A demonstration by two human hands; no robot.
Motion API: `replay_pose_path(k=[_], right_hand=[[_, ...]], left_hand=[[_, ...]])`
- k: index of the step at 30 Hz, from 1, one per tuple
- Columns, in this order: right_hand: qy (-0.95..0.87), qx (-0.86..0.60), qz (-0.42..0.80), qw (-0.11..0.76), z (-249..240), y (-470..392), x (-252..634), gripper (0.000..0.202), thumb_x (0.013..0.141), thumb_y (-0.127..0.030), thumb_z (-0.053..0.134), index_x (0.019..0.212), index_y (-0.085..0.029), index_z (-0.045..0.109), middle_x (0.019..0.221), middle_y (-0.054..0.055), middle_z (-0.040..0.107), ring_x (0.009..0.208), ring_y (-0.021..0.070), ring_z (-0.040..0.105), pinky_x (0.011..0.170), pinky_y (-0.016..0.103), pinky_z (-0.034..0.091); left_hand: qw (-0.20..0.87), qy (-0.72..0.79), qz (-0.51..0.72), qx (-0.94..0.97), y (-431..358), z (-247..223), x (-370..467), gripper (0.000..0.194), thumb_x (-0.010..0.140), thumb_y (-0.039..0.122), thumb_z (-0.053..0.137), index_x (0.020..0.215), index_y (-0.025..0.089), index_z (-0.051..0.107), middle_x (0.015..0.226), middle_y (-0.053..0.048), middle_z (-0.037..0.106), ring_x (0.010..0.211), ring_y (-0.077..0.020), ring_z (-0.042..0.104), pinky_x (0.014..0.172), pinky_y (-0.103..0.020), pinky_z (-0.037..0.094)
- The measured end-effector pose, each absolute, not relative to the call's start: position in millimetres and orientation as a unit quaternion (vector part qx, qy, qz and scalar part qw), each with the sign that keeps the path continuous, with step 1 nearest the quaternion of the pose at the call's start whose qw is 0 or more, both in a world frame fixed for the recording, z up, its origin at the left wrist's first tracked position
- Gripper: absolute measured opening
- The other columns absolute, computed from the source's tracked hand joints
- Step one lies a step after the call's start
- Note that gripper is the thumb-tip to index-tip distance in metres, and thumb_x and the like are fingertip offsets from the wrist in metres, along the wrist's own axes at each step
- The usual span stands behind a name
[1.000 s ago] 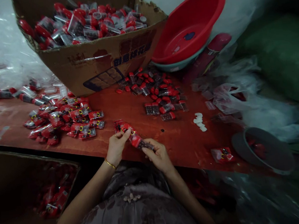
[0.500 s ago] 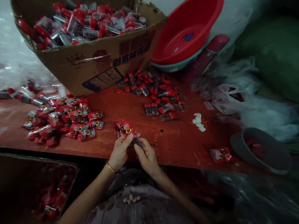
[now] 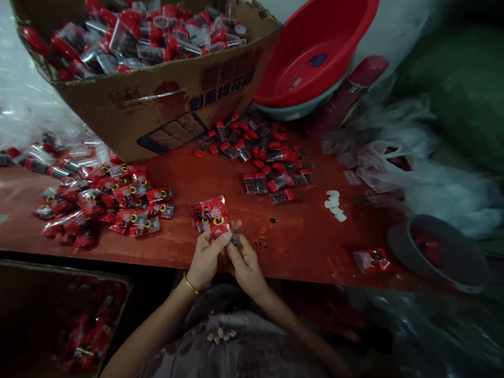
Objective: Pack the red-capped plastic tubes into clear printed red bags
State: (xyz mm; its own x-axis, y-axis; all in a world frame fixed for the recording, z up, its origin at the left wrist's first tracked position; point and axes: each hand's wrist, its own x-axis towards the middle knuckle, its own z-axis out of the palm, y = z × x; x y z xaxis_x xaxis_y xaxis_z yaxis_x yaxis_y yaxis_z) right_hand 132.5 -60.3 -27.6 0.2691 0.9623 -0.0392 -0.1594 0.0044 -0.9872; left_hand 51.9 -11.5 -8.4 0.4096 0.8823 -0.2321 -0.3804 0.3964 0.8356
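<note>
My left hand (image 3: 205, 259), with a gold bangle at its wrist, pinches the lower edge of a red printed packet (image 3: 219, 214). Close beside it, my right hand (image 3: 247, 265) is closed on a small dark clear-sided container (image 3: 236, 242), whose lower part my fingers hide. The container is just below the packet; whether it is partly inside cannot be made out. More red packets (image 3: 200, 215) lie on the table behind the held one. A heap of filled red packets (image 3: 91, 203) is to the left, and loose red-capped containers (image 3: 279, 181) lie beyond my hands.
A cardboard box (image 3: 155, 103) of red-capped containers stands at the back, beside a red basin (image 3: 312, 64) and a flask (image 3: 353, 92). To the right are white pieces (image 3: 335, 206), a grey bowl (image 3: 450, 255) and plastic bags. Another box (image 3: 124, 281) sits lower left.
The packet in my left hand now stands more upright and shows more of its printed face. The dark container has turned more upright between my hands. Both hands have shifted slightly.
</note>
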Motion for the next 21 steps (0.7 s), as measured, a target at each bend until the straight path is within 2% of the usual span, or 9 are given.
replay_pose_path(k=[2,4,8,10,14,19,21], right_hand=[[-0.324,-0.511,0.519,0.604,-27,-59,129,0.033,0.082,-0.054,0.05,0.091,-0.023,0.05,0.064,-0.005,0.047,0.048,0.0079,0.043,0.043,0.019,0.039],[-0.289,-0.496,0.546,0.609,-27,-58,127,0.035,0.081,-0.057,0.05,0.088,-0.023,0.048,0.059,-0.008,0.041,0.041,0.0061,0.035,0.036,0.017,0.032],[-0.322,-0.502,0.542,0.592,-25,-56,129,0.034,0.082,-0.056,0.05,0.08,-0.022,0.045,0.058,-0.008,0.042,0.041,0.0056,0.034,0.036,0.016,0.029],[-0.329,-0.523,0.51,0.599,-24,-55,131,0.031,0.083,-0.054,0.049,0.082,-0.022,0.047,0.06,-0.007,0.045,0.044,0.0067,0.038,0.039,0.017,0.033],[-0.355,-0.567,0.397,0.629,-22,-55,133,0.027,0.084,-0.048,0.049,0.085,-0.021,0.051,0.075,-0.001,0.055,0.066,0.0114,0.051,0.061,0.022,0.046],[-0.411,-0.551,0.434,0.583,-26,-53,137,0.025,0.087,-0.046,0.046,0.085,-0.022,0.052,0.069,-0.002,0.052,0.06,0.0115,0.049,0.057,0.022,0.045],[-0.425,-0.538,0.432,0.586,-27,-51,137,0.026,0.087,-0.046,0.047,0.093,-0.022,0.055,0.077,0.0,0.056,0.069,0.0127,0.054,0.065,0.023,0.047]], left_hand=[[0.777,0.354,0.367,0.369,-12,-9,50,0.037,0.072,0.044,0.066,0.097,0.017,0.067,0.044,0.005,0.055,0.034,-0.0104,0.05,0.036,-0.02,0.039],[0.785,0.356,0.337,0.378,-10,-11,47,0.039,0.072,0.048,0.064,0.096,0.017,0.066,0.038,0.007,0.048,0.028,-0.0111,0.046,0.031,-0.021,0.033],[0.736,0.375,0.426,0.369,-2,-11,48,0.036,0.068,0.052,0.067,0.07,0.016,0.065,0.055,0.002,0.059,0.044,-0.0086,0.05,0.043,-0.02,0.04],[0.712,0.398,0.441,0.375,-2,-11,52,0.036,0.066,0.051,0.069,0.065,0.015,0.065,0.06,0.001,0.06,0.051,-0.0081,0.049,0.049,-0.019,0.041],[0.711,0.404,0.433,0.379,-11,-12,57,0.035,0.066,0.05,0.069,0.07,0.015,0.069,0.062,0.001,0.062,0.057,-0.0097,0.051,0.057,-0.021,0.042],[0.715,0.396,0.445,0.367,-6,-8,54,0.029,0.064,0.044,0.073,0.071,0.015,0.071,0.069,-0.003,0.068,0.065,-0.0136,0.059,0.067,-0.024,0.046],[0.726,0.39,0.432,0.367,1,-2,53,0.031,0.064,0.043,0.074,0.074,0.014,0.072,0.073,-0.006,0.07,0.069,-0.0155,0.062,0.071,-0.025,0.048]])
